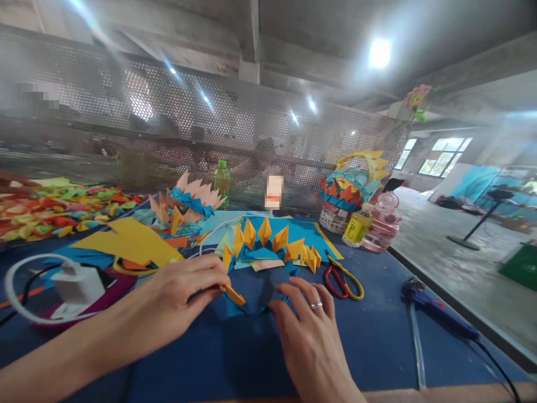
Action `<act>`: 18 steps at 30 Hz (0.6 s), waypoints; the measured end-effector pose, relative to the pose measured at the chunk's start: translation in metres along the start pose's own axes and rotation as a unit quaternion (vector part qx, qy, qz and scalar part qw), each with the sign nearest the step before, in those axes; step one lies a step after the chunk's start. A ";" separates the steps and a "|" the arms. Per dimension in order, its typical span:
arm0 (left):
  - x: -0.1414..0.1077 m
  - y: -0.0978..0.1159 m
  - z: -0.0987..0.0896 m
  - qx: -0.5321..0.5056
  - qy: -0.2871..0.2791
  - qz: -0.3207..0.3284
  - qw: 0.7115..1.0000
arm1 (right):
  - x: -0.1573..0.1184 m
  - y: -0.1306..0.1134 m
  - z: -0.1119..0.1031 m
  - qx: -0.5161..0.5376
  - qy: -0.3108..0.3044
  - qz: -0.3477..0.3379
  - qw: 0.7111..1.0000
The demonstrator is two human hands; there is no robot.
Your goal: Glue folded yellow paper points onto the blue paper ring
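On the dark blue table lies a ring of folded paper pieces (262,254), blue at the bottom with orange-yellow points standing along its far side. My left hand (188,285) pinches an orange folded paper piece (233,295) at the ring's near left. Thumb and bent fingers of my right hand (308,313), which wears a silver ring, close on the blue near-right edge of the paper ring. My fingers partly hide that edge. Red-and-yellow-handled scissors (344,281) lie to the right of the paper ring.
A glue gun (440,313) rests at the right table edge. Bottles (357,225) and a paper basket (339,218) stand back right. A white charger (78,285), yellow paper (130,240), a pink-and-blue paper piece (188,201) and a colourful heap of folded paper (62,210) occupy the left.
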State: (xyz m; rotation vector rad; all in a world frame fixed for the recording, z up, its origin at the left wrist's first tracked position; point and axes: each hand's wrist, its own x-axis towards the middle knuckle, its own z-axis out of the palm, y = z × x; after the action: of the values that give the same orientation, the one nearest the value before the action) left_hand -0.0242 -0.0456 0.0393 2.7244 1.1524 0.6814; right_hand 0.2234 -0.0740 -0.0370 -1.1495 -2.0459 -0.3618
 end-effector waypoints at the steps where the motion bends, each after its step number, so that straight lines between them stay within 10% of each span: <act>1: 0.004 -0.005 0.001 -0.003 -0.006 -0.005 1.000 | 0.000 0.000 0.003 0.003 -0.008 0.006 1.000; 7: 0.010 -0.019 0.002 -0.011 -0.007 -0.032 0.999 | -0.012 0.016 -0.008 0.004 -0.068 0.013 0.998; 18: 0.007 0.050 0.024 -0.130 0.050 0.097 0.985 | -0.040 0.074 -0.028 -0.091 -0.044 0.005 0.995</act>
State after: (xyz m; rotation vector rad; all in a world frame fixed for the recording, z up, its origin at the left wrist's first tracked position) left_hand 0.0239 -0.0740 0.0340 2.6236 0.7550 0.9303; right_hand 0.3103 -0.0726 -0.0554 -1.3041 -2.1167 -0.5098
